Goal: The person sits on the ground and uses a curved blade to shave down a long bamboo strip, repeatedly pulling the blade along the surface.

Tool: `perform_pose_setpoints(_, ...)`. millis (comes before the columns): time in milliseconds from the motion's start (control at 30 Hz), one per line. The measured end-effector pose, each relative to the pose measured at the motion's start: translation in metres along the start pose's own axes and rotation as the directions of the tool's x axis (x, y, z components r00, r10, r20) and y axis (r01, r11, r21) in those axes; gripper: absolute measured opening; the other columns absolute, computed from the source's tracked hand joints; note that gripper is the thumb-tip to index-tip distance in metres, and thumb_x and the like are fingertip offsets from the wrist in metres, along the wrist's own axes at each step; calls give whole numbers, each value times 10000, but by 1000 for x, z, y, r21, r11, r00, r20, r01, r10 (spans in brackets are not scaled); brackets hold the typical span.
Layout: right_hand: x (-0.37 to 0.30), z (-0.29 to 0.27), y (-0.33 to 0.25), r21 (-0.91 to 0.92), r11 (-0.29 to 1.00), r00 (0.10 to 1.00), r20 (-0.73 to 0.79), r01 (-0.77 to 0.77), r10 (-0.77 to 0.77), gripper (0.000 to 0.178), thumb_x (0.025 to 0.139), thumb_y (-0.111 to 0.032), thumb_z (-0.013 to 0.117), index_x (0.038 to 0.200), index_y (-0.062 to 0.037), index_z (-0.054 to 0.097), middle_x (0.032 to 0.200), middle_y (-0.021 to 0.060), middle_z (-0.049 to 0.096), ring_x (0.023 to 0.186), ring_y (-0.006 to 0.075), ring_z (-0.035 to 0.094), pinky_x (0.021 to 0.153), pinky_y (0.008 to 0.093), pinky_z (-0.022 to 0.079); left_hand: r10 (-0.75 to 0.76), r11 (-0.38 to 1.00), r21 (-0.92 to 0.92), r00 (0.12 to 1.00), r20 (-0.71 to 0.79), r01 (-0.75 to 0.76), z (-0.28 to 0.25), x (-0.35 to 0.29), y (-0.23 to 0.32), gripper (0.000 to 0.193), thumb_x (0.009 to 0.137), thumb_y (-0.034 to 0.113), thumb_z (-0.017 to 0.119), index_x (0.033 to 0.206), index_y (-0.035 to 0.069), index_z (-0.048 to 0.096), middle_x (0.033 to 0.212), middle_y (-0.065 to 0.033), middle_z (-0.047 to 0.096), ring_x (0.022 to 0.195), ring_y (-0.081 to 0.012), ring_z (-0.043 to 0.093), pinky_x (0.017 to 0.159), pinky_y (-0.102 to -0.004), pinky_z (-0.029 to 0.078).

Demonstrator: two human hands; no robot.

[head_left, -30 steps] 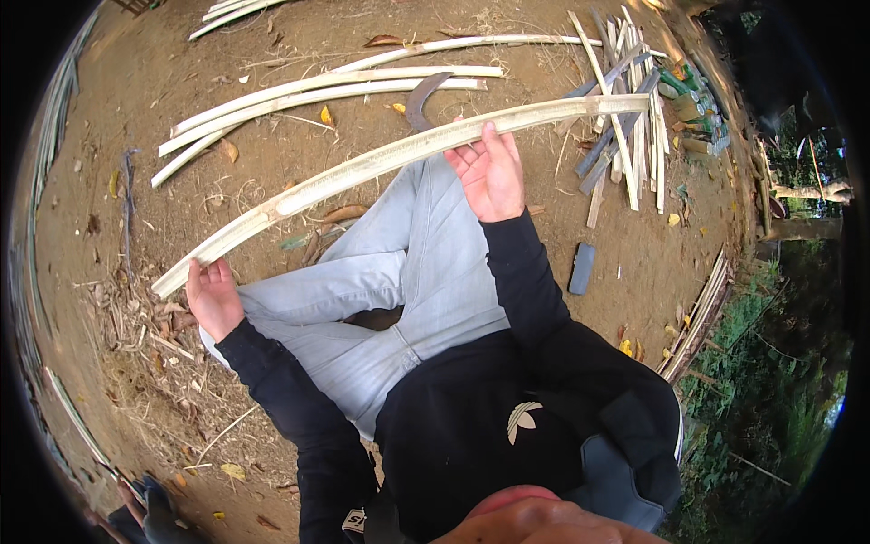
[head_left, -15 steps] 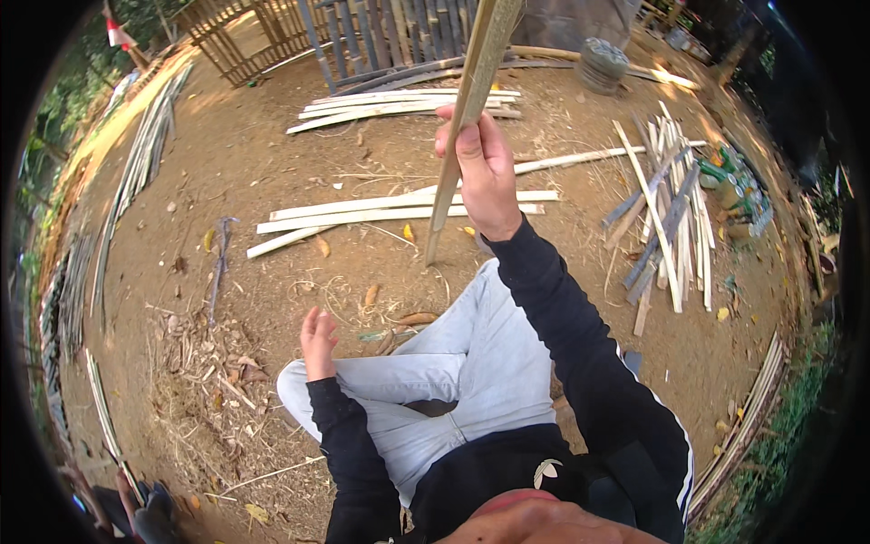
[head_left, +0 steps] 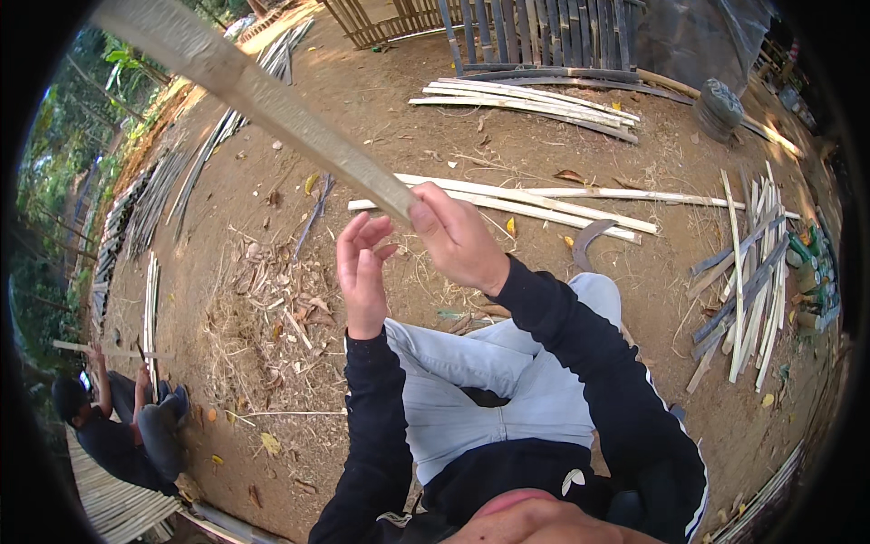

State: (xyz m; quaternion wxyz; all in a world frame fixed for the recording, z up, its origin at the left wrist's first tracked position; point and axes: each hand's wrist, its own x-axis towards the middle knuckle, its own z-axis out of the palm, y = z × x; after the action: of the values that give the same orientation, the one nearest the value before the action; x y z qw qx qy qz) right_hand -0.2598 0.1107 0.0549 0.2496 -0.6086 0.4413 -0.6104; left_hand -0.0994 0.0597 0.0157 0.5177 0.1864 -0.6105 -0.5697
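Note:
A long, pale bamboo slat (head_left: pixel 272 113) slants from the upper left down to my right hand (head_left: pixel 460 240). The fingers and thumb of that hand are closed round the slat's lower end. My left hand (head_left: pixel 364 283) is raised just below it, palm up and fingers apart, holding nothing. On the ground beyond my hands lie several split bamboo slats (head_left: pixel 535 201). A curved sickle blade (head_left: pixel 591 243) rests by my right knee; its handle is not visible.
More slats (head_left: pixel 535 104) lie before a bamboo fence (head_left: pixel 544 36). A mixed slat pile (head_left: pixel 748 281) and green bottles (head_left: pixel 811 258) are at the right. Shavings (head_left: pixel 281 308) litter the ground left of me. Another person (head_left: pixel 122 426) sits at the lower left, holding a slat.
The slat has swung from upright to slanting up-left as my right hand came lower and nearer. My left hand has risen towards it. The view has turned left, bringing the other person into sight.

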Motion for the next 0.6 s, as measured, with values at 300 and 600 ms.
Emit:
perform_pose_setpoints(300, -105, -75, 70, -474, 833, 924, -366, -286, 109, 500, 882, -417, 542, 1263, -95, 505, 1217, 168, 477, 1142, 328, 447, 941, 492, 351, 153, 970, -212, 978, 141, -121, 25, 1, 38, 547, 923, 572, 420, 1201, 105, 483, 732, -11, 478, 688, -131, 484, 699, -311, 433)
perform_pose_setpoints(600, -350, -265, 216, -464, 68, 340, -533, -883, 775, 531, 779, -428, 672, 1106, -33, 537, 1083, 212, 623, 1044, 356, 585, 903, 407, 454, 295, 886, -439, 910, 290, -148, 57, 37, 54, 662, 805, 705, 486, 1074, 111, 598, 583, 44, 356, 447, -67, 300, 451, -235, 252)
